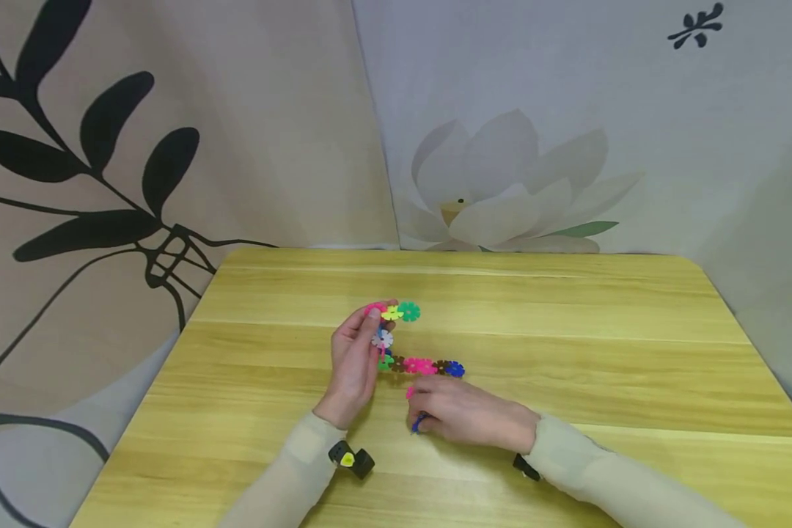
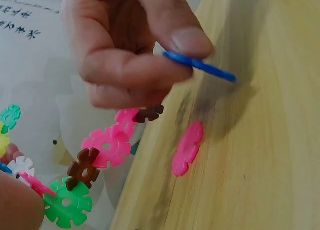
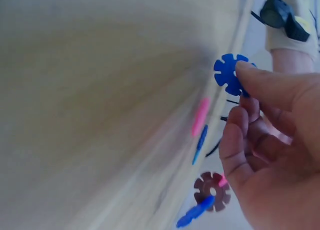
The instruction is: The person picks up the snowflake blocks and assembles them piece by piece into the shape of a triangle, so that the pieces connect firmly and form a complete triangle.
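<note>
My left hand [image 1: 353, 359] holds a bent chain of interlocking plastic snowflake discs, thumb near its upper corner. From that corner a yellow disc [image 1: 392, 314] and a teal-green disc [image 1: 409, 312] stick out to the right. A white disc [image 1: 383, 339] sits lower, beside the palm. The chain's lower arm runs right through a green disc [image 2: 70, 205], brown and pink discs [image 1: 421, 366] to a blue end disc [image 1: 455, 369]. Below that arm, my right hand [image 1: 471, 411] pinches a separate blue disc [image 3: 227, 74] between thumb and forefinger. A loose pink disc [image 2: 188, 149] lies on the table under it.
The wooden table [image 1: 600, 323] extends around both hands to a patterned cloth backdrop [image 1: 290, 132] behind it. Small black devices [image 1: 352, 459] are strapped at both sleeves. In the right wrist view, a blue piece [image 3: 200, 145] shows near the loose pink disc.
</note>
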{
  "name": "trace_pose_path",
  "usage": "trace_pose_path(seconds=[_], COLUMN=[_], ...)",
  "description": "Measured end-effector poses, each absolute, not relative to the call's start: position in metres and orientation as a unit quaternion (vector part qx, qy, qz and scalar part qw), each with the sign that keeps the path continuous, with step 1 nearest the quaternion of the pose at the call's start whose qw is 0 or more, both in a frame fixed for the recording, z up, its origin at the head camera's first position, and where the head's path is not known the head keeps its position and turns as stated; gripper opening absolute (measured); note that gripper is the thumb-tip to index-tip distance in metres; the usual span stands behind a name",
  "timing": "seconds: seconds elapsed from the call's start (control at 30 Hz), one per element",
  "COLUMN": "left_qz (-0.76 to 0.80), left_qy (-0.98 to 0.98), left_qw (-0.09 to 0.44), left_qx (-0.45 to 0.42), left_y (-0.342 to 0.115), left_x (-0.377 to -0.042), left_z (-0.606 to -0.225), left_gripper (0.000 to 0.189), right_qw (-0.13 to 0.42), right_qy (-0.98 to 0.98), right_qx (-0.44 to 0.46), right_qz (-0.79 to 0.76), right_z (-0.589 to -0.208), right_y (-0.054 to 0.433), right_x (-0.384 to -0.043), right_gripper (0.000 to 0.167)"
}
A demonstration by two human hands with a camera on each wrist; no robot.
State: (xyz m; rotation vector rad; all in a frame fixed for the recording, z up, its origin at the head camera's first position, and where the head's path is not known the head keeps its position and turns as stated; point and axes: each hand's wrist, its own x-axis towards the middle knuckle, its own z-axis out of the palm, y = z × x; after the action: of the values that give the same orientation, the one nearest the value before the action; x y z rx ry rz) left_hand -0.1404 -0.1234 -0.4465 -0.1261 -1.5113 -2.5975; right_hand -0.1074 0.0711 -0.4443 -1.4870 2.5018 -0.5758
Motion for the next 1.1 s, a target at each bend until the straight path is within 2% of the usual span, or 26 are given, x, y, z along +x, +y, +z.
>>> trace_pose_path(seconds=[0.2,0.4,0.77,1.1], left_qz=[-0.862,-0.868,-0.857,-0.856], left_qy=[-0.503,-0.494,-0.513,-0.516], left_qw=[0.061,0.051,0.043,0.028], left_qx=[-0.031,-0.028,-0.030,-0.024], left_y=[-0.119,-0.113,-0.104,-0.100], left_x=[-0.138,-0.135,-0.131,-0.127], left_z=[-0.444,-0.443,-0.445,-0.446], left_gripper=[0.020,0.018,0.019,0.016], right_qw=[0.116,0.073,0.063,0.041], right_qy=[0.836,0.831,0.835,0.806], right_qx=[-0.448,-0.407,-0.277,-0.219], right_qz=[-0.294,-0.372,-0.472,-0.548], right_z=[-0.437,-0.430,-0.414,-0.405], right_y=[0.090,0.107,0.121,0.123], right_x=[-0.107,-0.111,-0.118,-0.122], right_gripper=[0.005,0.010,0.010,0.013])
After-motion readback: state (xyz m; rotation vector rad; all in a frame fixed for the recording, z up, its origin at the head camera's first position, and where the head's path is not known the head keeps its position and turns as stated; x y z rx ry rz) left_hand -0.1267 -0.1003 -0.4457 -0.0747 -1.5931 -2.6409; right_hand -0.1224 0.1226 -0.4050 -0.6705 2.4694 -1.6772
